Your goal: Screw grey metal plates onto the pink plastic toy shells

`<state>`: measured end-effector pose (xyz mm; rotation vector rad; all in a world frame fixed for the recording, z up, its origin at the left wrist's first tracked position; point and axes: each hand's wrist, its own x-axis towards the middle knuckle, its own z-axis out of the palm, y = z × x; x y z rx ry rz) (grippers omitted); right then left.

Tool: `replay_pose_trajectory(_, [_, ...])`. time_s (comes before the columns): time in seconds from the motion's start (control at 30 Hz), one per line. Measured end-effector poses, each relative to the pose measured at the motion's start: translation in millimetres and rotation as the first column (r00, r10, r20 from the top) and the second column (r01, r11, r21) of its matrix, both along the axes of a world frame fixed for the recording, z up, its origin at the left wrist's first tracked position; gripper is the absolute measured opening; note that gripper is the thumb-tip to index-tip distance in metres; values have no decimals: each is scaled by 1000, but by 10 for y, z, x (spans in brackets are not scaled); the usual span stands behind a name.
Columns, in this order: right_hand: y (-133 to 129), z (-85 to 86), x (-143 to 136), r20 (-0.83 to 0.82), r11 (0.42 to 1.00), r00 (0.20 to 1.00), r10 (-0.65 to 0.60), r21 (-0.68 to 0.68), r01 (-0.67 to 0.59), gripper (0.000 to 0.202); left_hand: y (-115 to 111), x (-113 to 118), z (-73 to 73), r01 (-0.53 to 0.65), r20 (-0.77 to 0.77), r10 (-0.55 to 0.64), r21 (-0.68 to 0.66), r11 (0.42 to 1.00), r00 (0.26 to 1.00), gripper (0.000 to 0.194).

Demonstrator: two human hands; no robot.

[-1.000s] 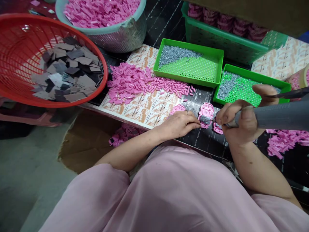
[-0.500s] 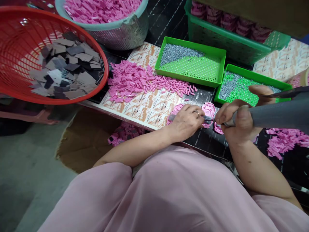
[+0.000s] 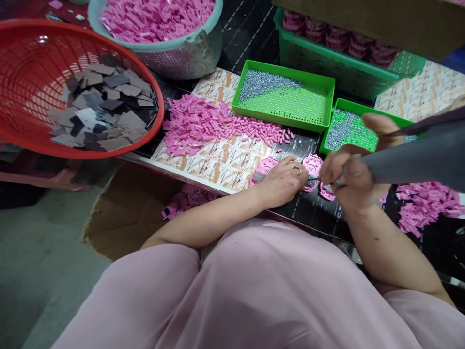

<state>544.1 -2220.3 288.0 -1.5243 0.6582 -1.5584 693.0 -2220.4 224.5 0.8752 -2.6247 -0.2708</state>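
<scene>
My right hand point(image 3: 350, 182) is wrapped round the front of a grey electric screwdriver point(image 3: 417, 157), its thin bit pointing left toward my other hand. My left hand point(image 3: 285, 183), with a ring on one finger, lies low over the bench, fingers bent together at the bit's tip. What they pinch is hidden. Beside the fingertips lies a pink round plastic casing point(image 3: 311, 164). Another pink casing point(image 3: 268, 165) shows partly behind the left hand, with a grey flat piece point(image 3: 257, 178) near it. A smaller pink part point(image 3: 327, 193) sits under the bit.
Two green trays point(image 3: 283, 123) point(image 3: 381, 107) hold small screws. Loose pink parts point(image 3: 196, 123) are heaped on the bench, with another pink pile point(image 3: 423, 206) at right. A red basket point(image 3: 22, 87) of grey plates, a pale tub point(image 3: 181, 55) and a green crate point(image 3: 327, 63) stand around.
The screwdriver and my right hand have shifted slightly left and look blurred. My left hand stays nearly where it was. The view has moved a little.
</scene>
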Motion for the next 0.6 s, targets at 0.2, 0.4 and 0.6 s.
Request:
replay_pose_trajectory(0.2, [143, 280, 27, 128, 1000, 992, -8, 0, 8, 21, 13, -16, 89, -46, -232, 55, 42, 998, 971, 14])
replay_pose_trajectory(0.4, [243, 266, 10, 172, 1000, 985, 13, 24, -18, 22, 60, -50, 126, -54, -285, 68, 57, 997, 956, 14])
replay_pose_trajectory(0.6, [200, 324, 30, 146, 995, 984, 98, -51, -91, 13, 66, -35, 96, -43, -351, 30, -30, 999, 936, 17])
